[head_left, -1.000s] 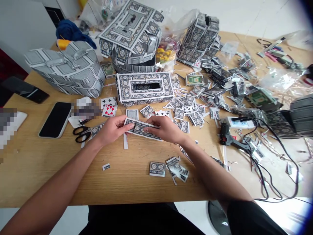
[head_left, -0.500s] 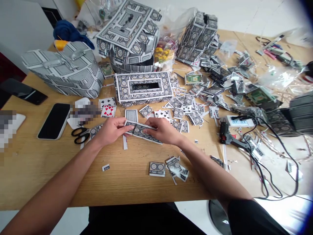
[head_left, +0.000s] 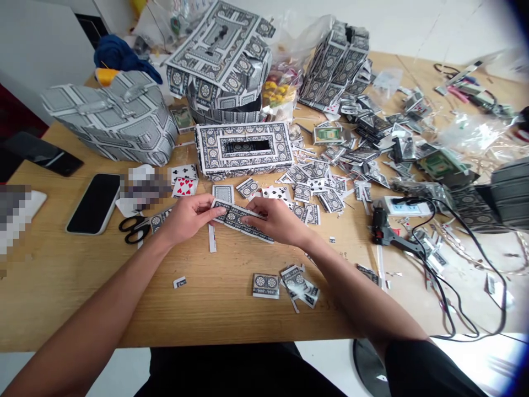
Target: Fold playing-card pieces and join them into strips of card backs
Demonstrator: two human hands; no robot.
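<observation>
A long strip of patterned playing cards (head_left: 237, 217) is held up over the wooden table, slanting down to the right. My left hand (head_left: 189, 216) pinches its left end, thumb on top. Farther right, my right hand (head_left: 270, 219) grips the same strip with thumb and fingers; the fingertips beneath it are hidden. Just behind the hands stands a card-covered box (head_left: 243, 151) with a rectangular slot in its top. A single card (head_left: 223, 193) lies between that box and the strip. Nearer my body, a small card stack (head_left: 265, 285) sits beside some loose cards (head_left: 300, 285).
Black scissors (head_left: 134, 229) and a phone (head_left: 94, 204) lie at left. A glue gun (head_left: 392, 237) with black cables rests by a power strip (head_left: 403, 205) at right. Larger card-built shapes (head_left: 219, 55) and heaps of cards (head_left: 367, 127) fill the back.
The left end of the strip and my left hand have shifted very slightly. Both hands keep their hold, and the whole view has moved a little.
</observation>
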